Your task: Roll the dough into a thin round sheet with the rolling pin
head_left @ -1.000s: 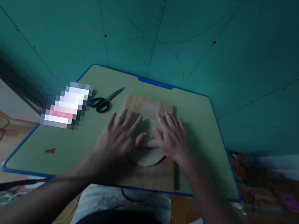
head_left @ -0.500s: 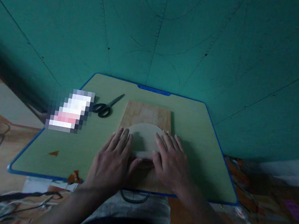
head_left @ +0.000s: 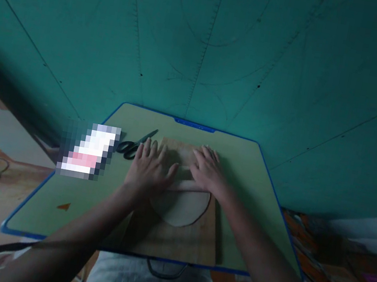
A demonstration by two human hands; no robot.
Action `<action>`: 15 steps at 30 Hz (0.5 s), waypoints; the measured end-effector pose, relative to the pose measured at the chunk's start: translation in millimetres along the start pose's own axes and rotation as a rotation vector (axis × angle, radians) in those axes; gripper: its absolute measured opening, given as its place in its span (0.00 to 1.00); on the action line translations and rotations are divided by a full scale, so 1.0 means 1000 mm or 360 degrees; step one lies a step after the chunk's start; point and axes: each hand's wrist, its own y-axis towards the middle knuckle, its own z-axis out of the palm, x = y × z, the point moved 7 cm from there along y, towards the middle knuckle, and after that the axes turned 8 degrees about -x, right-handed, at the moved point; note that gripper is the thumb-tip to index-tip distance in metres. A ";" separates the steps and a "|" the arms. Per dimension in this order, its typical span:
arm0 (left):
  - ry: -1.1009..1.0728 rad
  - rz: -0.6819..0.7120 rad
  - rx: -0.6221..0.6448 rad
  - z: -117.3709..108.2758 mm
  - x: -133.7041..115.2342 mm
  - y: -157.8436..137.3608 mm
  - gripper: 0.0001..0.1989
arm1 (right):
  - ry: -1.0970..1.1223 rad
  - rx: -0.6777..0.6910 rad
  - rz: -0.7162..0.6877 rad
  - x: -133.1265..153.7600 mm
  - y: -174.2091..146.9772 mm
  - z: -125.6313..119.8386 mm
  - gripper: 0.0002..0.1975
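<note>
A thin, rounded sheet of pale dough [head_left: 178, 209] lies on a wooden board [head_left: 169, 247]. Across its far part runs a pale rolling pin [head_left: 188, 186], its ends hidden under my hands. My left hand [head_left: 149, 168] lies palm down over the pin's left end, fingers stretched out and thumb spread toward the middle. On the other end rests my right hand [head_left: 207, 168], also palm down with straight fingers pointing away from me. Both hands are open and press on the pin rather than wrap round it.
The board lies on a blue-edged tabletop [head_left: 245, 190] against a green wall [head_left: 203, 56]. Black-handled scissors [head_left: 134, 146] lie just left of my left hand. Farther left is a blurred-out bright device [head_left: 87, 152], with a small orange scrap [head_left: 63, 206] nearer me.
Both hands have moved forward, away from me, and the rolling pin has rolled with them toward the dough's far side. The near part of the dough now shows. The view has tilted slightly.
</note>
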 end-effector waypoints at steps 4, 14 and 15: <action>-0.0108 0.0139 -0.0094 -0.008 -0.016 -0.037 0.36 | -0.0027 -0.0104 -0.0084 0.012 -0.042 -0.010 0.26; -0.0157 0.0174 -0.0163 -0.015 -0.024 -0.056 0.33 | -0.0048 -0.0233 -0.0095 0.016 -0.071 -0.018 0.26; -0.0149 0.0157 -0.0113 -0.010 -0.021 -0.045 0.33 | -0.0040 -0.0216 -0.0089 0.013 -0.058 -0.015 0.26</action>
